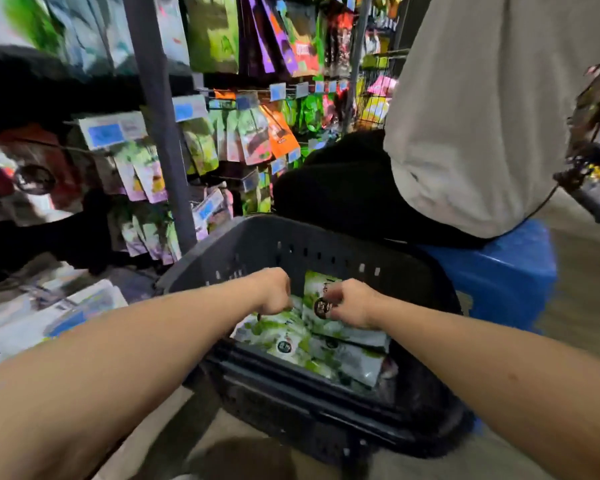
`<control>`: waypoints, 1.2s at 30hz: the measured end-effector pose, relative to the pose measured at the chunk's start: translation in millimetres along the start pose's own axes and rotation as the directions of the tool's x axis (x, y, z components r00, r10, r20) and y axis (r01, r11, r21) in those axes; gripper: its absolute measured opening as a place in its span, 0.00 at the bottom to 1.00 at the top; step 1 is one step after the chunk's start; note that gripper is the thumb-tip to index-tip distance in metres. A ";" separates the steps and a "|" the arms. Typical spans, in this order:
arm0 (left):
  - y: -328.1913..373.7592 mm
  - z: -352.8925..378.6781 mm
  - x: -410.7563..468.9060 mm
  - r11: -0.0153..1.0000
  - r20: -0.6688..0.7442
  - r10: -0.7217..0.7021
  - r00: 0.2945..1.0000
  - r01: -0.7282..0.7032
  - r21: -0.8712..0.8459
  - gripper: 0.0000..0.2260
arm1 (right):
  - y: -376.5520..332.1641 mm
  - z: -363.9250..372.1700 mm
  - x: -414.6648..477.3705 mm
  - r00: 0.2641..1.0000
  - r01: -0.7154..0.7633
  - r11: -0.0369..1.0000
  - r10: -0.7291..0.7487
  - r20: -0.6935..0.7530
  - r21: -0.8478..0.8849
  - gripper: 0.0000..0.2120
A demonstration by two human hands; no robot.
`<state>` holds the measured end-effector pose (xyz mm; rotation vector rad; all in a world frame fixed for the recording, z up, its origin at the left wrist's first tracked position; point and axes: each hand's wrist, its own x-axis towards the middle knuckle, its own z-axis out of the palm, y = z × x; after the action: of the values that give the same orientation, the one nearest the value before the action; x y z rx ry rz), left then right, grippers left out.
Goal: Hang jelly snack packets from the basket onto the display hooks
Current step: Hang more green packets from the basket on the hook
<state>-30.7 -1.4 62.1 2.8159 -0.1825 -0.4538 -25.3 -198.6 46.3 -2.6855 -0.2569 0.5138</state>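
Observation:
A dark plastic basket point(291, 247) stands on the floor in front of me. Several green-and-white jelly snack packets point(326, 355) lie in it. Both my arms reach down into the basket. My left hand point(274, 292) is curled, its fingers down among the packets at the left of the pile. My right hand point(352, 303) grips a packet point(317, 289) that stands up against the basket's far wall. Display hooks point(94, 148) with hanging snack bags fill the rack at the left and beyond the basket.
A person in a beige top and black trousers point(465, 116) sits on a blue stool point(506, 271) just behind the basket at the right. A grey rack post point(160, 133) rises left of the basket. Flat packages point(66, 313) lie on the floor at the left.

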 end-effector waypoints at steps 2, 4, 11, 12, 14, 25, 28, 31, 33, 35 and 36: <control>1.1 2.4 23.5 0.999 0.039 0.038 0.999 -0.039 0.029 0.12 | 17.5 11.2 15.1 0.998 -0.049 0.998 0.050 0.032 -0.034 0.23; 0.9 10.9 43.9 0.996 0.101 0.053 0.993 -0.060 0.063 0.12 | 31.1 22.0 28.3 0.993 -0.095 0.995 0.096 0.065 -0.024 0.25; -12.3 61.4 94.0 0.959 0.357 0.008 0.934 -0.109 0.263 0.15 | 45.4 72.6 70.9 0.962 -0.099 0.971 0.149 0.230 -0.216 0.12; -18.1 69.7 99.0 0.948 0.396 0.000 0.918 -0.125 0.292 0.16 | 48.4 79.9 76.2 0.955 -0.107 0.955 0.175 0.238 -0.276 0.13; -29.1 85.5 106.5 0.930 0.445 -0.011 0.895 -0.155 0.334 0.18 | 58.0 88.6 83.6 0.958 -0.120 0.919 0.206 0.199 -0.375 0.21; -54.6 143.9 112.1 0.906 0.370 -0.013 0.929 -0.146 0.398 0.43 | 82.9 93.4 92.0 0.925 -0.257 0.821 0.362 0.115 -0.510 0.34; -50.9 137.8 110.4 0.932 0.304 0.005 0.953 -0.115 0.344 0.41 | 77.0 84.6 86.5 0.942 -0.201 0.812 0.314 0.119 -0.548 0.28; -47.6 134.4 109.8 0.949 0.242 0.014 0.970 -0.089 0.302 0.38 | 69.7 71.9 82.4 0.943 -0.166 0.824 0.294 0.157 -0.542 0.27; -47.0 133.7 111.3 0.970 0.229 -0.024 0.973 -0.032 0.239 0.36 | 69.7 64.2 82.4 0.947 -0.158 0.851 0.274 0.168 -0.502 0.24; -47.1 130.4 111.4 0.979 0.219 -0.066 0.973 0.021 0.204 0.36 | 68.4 54.9 82.2 0.959 -0.163 0.888 0.245 0.143 -0.430 0.18; -46.6 127.1 111.3 0.978 0.205 -0.088 0.975 0.046 0.202 0.35 | 67.3 50.1 82.1 0.962 -0.174 0.906 0.240 0.129 -0.386 0.15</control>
<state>36.6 -8.2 -99.6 2.9684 -0.1856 -0.7959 37.5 -222.1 -50.1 -3.0601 -0.1240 0.8437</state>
